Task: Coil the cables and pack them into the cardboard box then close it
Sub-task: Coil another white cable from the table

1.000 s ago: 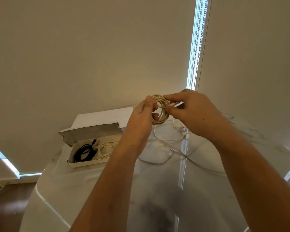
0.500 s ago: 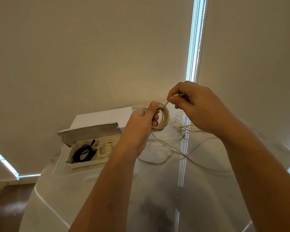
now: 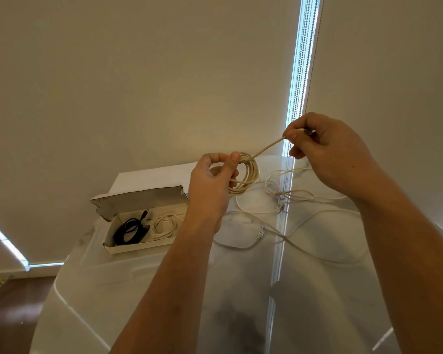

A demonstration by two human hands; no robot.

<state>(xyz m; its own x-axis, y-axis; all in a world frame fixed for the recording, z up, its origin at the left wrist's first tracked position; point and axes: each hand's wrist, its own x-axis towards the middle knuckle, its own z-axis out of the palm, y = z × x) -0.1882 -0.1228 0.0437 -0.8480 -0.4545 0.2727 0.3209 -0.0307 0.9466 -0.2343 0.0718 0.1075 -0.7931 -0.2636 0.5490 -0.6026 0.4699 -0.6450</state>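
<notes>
My left hand (image 3: 212, 182) grips a beige coiled cable (image 3: 248, 175) above the table, thumb and fingers curled round the loops. My right hand (image 3: 325, 152) pinches the free end of that cable, plug between thumb and forefinger, and the short stretch between the hands is taut. The open cardboard box (image 3: 138, 247) lies to the left with its lid up. Inside it lie a black coiled cable (image 3: 129, 231) and a white coiled cable (image 3: 164, 226). Loose white cables (image 3: 274, 226) sprawl on the table under my hands.
The glossy white table (image 3: 164, 290) has a rounded left edge, with dark floor (image 3: 13, 302) beyond it. A white sheet (image 3: 151, 175) lies behind the box against the wall. Roller blinds with a bright gap (image 3: 301, 72) stand behind the table.
My right hand has drawn the cable end up and to the right, away from the coil, pulling the stretch straight. My left hand has stayed on the coil.
</notes>
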